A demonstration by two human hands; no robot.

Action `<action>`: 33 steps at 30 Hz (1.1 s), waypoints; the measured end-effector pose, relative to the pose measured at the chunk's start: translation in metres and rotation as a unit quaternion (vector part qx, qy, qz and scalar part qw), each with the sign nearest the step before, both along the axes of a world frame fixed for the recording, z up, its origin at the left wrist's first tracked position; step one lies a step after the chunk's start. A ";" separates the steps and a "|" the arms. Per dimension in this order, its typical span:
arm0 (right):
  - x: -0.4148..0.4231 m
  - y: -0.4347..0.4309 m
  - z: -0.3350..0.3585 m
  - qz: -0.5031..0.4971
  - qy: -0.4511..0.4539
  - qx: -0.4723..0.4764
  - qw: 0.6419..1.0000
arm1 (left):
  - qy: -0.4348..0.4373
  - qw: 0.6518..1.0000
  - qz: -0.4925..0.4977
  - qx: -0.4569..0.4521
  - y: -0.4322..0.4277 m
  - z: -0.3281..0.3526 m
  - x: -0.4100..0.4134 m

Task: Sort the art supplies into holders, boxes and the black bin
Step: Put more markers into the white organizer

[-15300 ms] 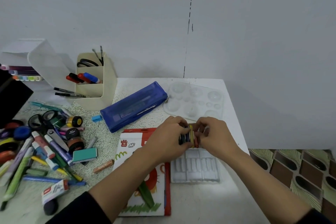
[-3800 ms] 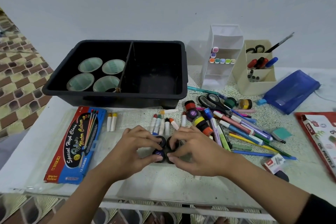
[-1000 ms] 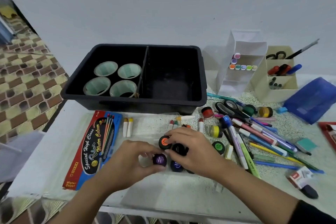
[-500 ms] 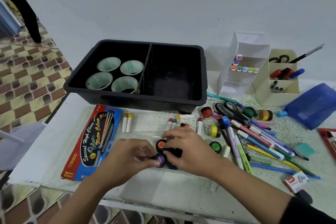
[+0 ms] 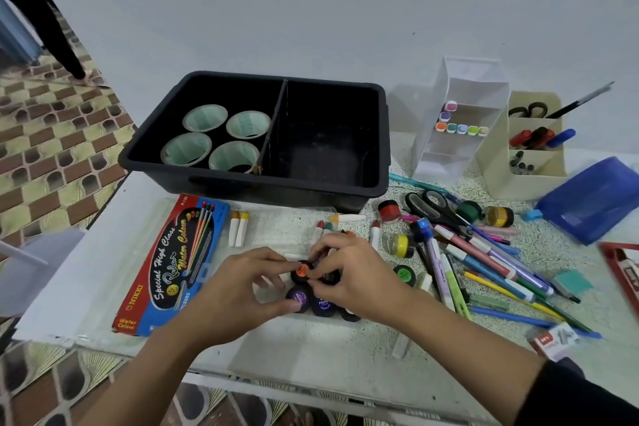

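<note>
A cluster of small black paint pots sits at the table's front centre: one with an orange lid [image 5: 300, 271], one purple [image 5: 299, 297], one dark blue [image 5: 323, 303]. My left hand [image 5: 242, 290] curls round the cluster from the left, thumb on the purple pot and fingers at the orange one. My right hand [image 5: 356, 273] grips the pots from the right and hides others under it. The black bin [image 5: 378, 135] stands behind, with several tape rolls [image 5: 205, 117] in its left half; its right half holds nothing I can see.
A watercolour box [image 5: 173, 266] lies left of my hands. Loose pots [image 5: 403, 245], scissors [image 5: 437, 206] and several markers [image 5: 484, 259] are scattered right. A clear holder [image 5: 460, 121], cream holder [image 5: 529, 162] and blue pouch [image 5: 594, 197] stand at the back right. Table edge is close in front.
Both hands stayed on the pot cluster and closed in tighter round it; the orange-lidded pot now sits between my fingertips. The view shifted slightly.
</note>
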State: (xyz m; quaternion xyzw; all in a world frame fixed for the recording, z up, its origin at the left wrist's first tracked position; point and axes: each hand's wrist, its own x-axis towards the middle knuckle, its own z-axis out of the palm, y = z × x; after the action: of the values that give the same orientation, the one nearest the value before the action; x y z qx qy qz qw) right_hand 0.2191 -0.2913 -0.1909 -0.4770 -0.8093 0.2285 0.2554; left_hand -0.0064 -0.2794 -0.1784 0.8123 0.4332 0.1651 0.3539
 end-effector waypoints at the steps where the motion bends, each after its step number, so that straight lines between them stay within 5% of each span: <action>1: 0.000 0.000 0.000 -0.001 -0.002 -0.001 1.000 | -0.001 1.000 -0.001 0.001 0.000 0.000 0.000; 9: -0.005 -0.001 0.002 -0.011 -0.028 0.034 0.999 | -0.033 0.997 0.036 -0.055 0.001 -0.007 -0.004; 26: -0.004 0.008 0.017 -0.007 -0.024 -0.090 0.996 | -0.006 0.999 0.040 -0.026 0.005 -0.010 -0.001; 33: 0.028 -0.019 0.016 -0.143 0.083 0.019 0.986 | 0.009 0.999 0.009 0.046 0.007 0.011 0.011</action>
State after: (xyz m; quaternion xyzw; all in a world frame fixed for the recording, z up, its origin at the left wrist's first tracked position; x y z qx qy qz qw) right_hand 0.2471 -0.3102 -0.1746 -0.5621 -0.7129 0.2130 0.3611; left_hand 0.0045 -0.2724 -0.1672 0.8253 0.4357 0.1804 0.3105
